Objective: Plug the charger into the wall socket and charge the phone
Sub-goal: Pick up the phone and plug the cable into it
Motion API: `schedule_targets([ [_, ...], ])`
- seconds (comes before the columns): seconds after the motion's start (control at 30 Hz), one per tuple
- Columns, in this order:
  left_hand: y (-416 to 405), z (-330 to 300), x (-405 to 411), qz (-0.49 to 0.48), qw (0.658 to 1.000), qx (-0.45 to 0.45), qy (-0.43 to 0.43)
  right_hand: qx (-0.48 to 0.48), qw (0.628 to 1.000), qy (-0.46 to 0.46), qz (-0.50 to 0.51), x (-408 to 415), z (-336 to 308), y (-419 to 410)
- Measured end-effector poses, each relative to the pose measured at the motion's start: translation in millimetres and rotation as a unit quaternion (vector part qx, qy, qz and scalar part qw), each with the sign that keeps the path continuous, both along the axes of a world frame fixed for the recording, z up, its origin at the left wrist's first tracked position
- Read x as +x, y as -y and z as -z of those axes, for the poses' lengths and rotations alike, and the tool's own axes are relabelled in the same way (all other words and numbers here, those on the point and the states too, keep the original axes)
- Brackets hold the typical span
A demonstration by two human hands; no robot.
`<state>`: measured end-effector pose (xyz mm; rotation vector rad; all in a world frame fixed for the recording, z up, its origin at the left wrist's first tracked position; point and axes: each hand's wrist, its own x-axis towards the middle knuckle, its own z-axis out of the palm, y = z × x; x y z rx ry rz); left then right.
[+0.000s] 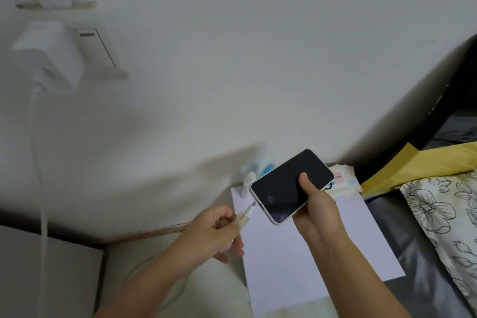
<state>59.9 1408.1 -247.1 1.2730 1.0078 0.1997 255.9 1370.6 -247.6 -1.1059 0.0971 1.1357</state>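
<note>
Right hand (316,204) grips phone (291,186) from below, thumb on dark screen, phone tilted up-right. Left hand (215,232) pinches cable plug (249,210), tip just short of phone's bottom edge. Charger (50,57) sits in wall socket (99,51) far up-left of left hand, cable (41,188) hanging down. White tabletop (296,261) under both hands, floral pillow (444,214) right of right hand

A home bedroom: floral pillow (449,212) beside white wall (258,46).
</note>
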Motion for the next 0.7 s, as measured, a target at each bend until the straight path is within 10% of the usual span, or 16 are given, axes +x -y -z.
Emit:
schedule_targets([
  [0.7, 11.9, -4.9, 1.9, -0.008, 0.997, 0.076, 0.002, 0.002, 0.999, 0.045, -0.015, -24.0, -9.8, 9.3],
])
